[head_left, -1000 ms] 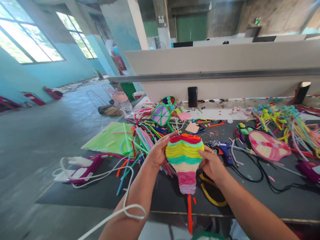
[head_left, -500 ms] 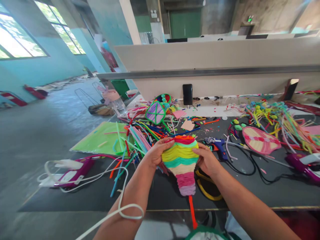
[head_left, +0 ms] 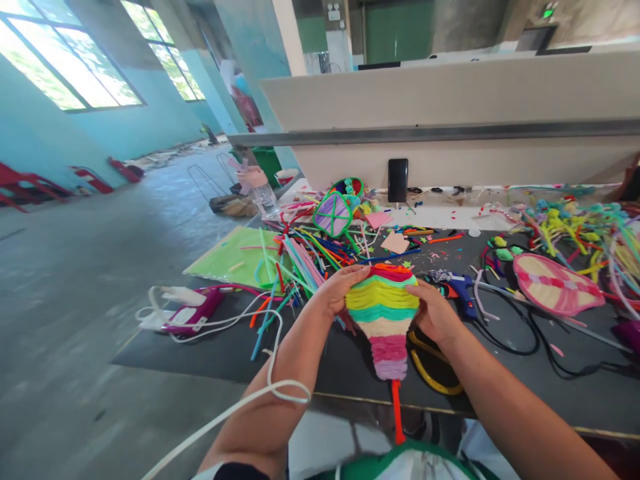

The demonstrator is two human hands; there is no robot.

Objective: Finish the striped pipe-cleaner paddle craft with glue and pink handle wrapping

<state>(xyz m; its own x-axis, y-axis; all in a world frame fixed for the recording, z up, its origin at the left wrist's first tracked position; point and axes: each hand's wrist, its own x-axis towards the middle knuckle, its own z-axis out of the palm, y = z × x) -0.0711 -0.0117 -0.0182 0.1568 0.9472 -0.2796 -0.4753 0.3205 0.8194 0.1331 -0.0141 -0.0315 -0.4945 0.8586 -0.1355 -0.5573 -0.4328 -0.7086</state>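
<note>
Between my two hands is a fan-shaped craft piece (head_left: pixel 384 312) wrapped in bands of fuzzy pipe cleaner: red, mint, yellow, teal, cream, magenta and lilac, with an orange-red stem pointing down toward me. My left hand (head_left: pixel 345 290) grips its left edge, thumb along the top. My right hand (head_left: pixel 434 308) pinches the right edge, with the thumb on the yellow band. Just under my right hand lie scissors with yellow handles (head_left: pixel 434 373), partly hidden by the hand and the craft piece.
Loose pipe cleaners (head_left: pixel 305 263) pile up left of centre beside a green sheet (head_left: pixel 233 257). A blue glue gun (head_left: pixel 464 297) and a pink oval craft piece (head_left: pixel 557 283) lie to the right. A purple power strip (head_left: pixel 200 313) trails a white cable across my left forearm. A phone (head_left: pixel 398 180) leans at the back.
The view has swung left, so everything sits further right in the picture. Both hands keep the same hold on the craft piece, which has barely moved over the table.
</note>
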